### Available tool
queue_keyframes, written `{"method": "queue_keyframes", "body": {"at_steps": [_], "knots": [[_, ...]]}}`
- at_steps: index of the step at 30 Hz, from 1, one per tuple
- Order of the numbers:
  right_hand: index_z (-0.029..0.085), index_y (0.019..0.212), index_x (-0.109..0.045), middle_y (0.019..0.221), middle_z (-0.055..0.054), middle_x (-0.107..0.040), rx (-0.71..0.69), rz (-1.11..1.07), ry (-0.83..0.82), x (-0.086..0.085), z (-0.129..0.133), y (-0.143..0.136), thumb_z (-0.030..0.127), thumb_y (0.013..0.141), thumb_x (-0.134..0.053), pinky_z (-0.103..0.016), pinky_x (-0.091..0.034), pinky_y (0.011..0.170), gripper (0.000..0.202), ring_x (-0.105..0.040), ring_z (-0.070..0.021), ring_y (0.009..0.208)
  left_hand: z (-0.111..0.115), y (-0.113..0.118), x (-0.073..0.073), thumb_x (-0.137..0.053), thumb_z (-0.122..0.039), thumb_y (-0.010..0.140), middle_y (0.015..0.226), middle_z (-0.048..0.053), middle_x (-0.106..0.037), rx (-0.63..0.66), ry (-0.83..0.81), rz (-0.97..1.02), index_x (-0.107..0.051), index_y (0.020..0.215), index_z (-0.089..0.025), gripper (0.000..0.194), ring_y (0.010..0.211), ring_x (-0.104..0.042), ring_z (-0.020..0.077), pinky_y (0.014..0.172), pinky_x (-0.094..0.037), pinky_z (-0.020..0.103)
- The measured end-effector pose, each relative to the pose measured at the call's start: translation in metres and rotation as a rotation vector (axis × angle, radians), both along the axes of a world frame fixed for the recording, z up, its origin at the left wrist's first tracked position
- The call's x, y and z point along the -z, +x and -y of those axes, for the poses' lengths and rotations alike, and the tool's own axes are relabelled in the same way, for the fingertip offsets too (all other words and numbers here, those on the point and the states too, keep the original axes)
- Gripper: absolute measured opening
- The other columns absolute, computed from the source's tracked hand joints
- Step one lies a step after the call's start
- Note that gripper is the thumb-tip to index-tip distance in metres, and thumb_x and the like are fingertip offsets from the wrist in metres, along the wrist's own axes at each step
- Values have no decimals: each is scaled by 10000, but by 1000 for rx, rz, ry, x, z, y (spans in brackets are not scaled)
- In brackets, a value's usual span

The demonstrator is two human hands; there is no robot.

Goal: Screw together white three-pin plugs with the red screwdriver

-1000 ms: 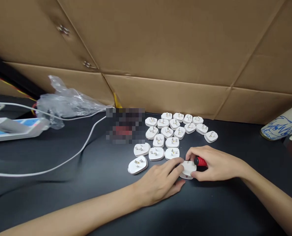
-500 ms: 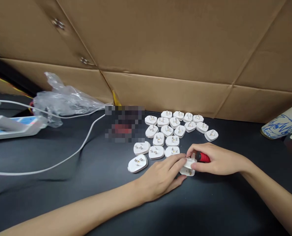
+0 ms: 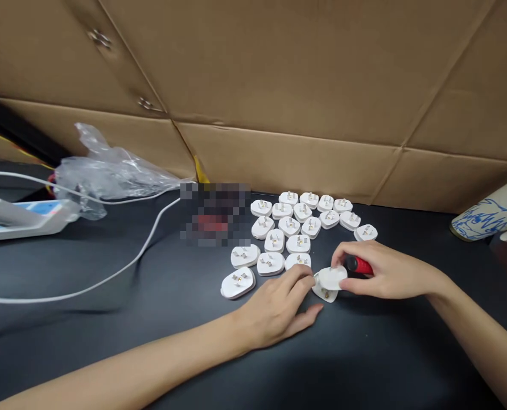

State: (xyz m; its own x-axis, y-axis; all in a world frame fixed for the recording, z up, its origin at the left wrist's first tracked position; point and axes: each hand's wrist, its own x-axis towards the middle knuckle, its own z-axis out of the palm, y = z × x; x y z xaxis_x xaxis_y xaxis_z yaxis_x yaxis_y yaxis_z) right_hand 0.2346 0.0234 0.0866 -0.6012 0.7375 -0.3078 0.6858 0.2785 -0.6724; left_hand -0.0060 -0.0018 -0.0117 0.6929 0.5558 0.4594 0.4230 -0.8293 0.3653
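Lower right of centre: right hand (image 3: 375,271) pinches white cover (image 3: 332,278), palming red tool (image 3: 362,267); left hand's (image 3: 274,312) grip is half-open.

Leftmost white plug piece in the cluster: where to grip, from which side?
I'd pinch the leftmost plug piece by the short ends of its rounded rim, coming from above and near left: its metal prongs point up mid-face, and another plug piece sits close behind.
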Motion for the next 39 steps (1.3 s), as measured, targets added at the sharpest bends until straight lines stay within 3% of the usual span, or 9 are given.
{"method": "queue_keyframes", "body": {"at_steps": [5, 10, 15, 19, 22, 25, 30, 33, 39], "knots": [[214, 1070, -593, 984, -24, -666, 15, -89, -129, 6, -5, 0, 436, 919, -587, -306, -469, 805, 268, -591, -180, 898, -2, -1, 0, -516, -277, 990, 1179, 160, -625, 31, -46, 98, -404, 1283, -166, 333, 932, -696, 230, 725, -625, 315], [219, 1112, -581, 849, 2, -643, 54, -116, -193, 10, 0, -8, 473, 951, -529, -268, -448, 658, 305, -553, -146, 733, -2, -2, -1, -497, -195, 987, 891, 34, -685, 48, -206, 163, -523, 1153, -196, 168, 702, -654, 154, 643, -552, 244], [230, 1089, -596, 942, -7, -677, 101, -143, -138, 8, 3, -9, 436, 905, -618, -280, -456, 726, 277, -585, -154, 795, 0, -1, -3, -530, -211, 961, 725, -34, -598, -22, -471, 293, -491, 1233, -196, 275, 538, -538, 106, 492, -455, 196], [223, 1021, -605, 898, -14, -670, 166, -145, -67, 13, 4, -13, 375, 939, -562, -304, -456, 779, 178, -601, -175, 839, -1, 2, -9, -550, -241, 945, 781, -19, -600, -11, -681, 361, -495, 1250, -204, 312, 573, -541, 106, 492, -467, 192], [219, 1000, -592, 854, -13, -663, 205, -134, -40, 16, 6, -17, 378, 945, -545, -309, -457, 751, 175, -591, -174, 789, -2, 2, -13, -641, -242, 880, 841, -17, -618, 0, -758, 334, -490, 1311, -214, 457, 551, -502, 87, 474, -448, 179], [224, 982, -606, 849, -11, -674, 194, -112, -35, 15, 8, -19, 418, 933, -562, -306, -458, 725, 205, -593, -173, 773, -3, 2, -14, -617, -248, 899, 995, 16, -653, -8, -775, 314, -564, 1265, -234, 370, 575, -513, 76, 501, -467, 179], [228, 1061, -598, 898, -23, -685, 176, -47, 14, 9, 6, -12, 463, 942, -540, -311, -464, 724, 270, -606, -176, 792, -5, 1, -15, -664, -273, 856, 663, -58, -549, -67, -710, 359, -625, 1152, -191, 309, 495, -443, 81, 447, -404, 174], [223, 1057, -607, 840, -15, -652, 140, 30, 81, 8, 4, -6, 425, 930, -565, -316, -436, 703, 242, -575, -177, 750, -5, 1, -15, -671, -264, 829, 772, -16, -583, -115, -637, 395, -632, 1088, -183, 273, 516, -427, 82, 433, -380, 182], [199, 870, -636, 891, -34, -620, -114, 130, 124, 20, 9, -14, 228, 891, -596, -301, -392, 712, 54, -569, -183, 797, -5, 0, -15, -643, -209, 834, 958, 42, -616, -123, -626, 466, -609, 1068, -173, 239, 545, -473, 72, 450, -432, 181]]}}
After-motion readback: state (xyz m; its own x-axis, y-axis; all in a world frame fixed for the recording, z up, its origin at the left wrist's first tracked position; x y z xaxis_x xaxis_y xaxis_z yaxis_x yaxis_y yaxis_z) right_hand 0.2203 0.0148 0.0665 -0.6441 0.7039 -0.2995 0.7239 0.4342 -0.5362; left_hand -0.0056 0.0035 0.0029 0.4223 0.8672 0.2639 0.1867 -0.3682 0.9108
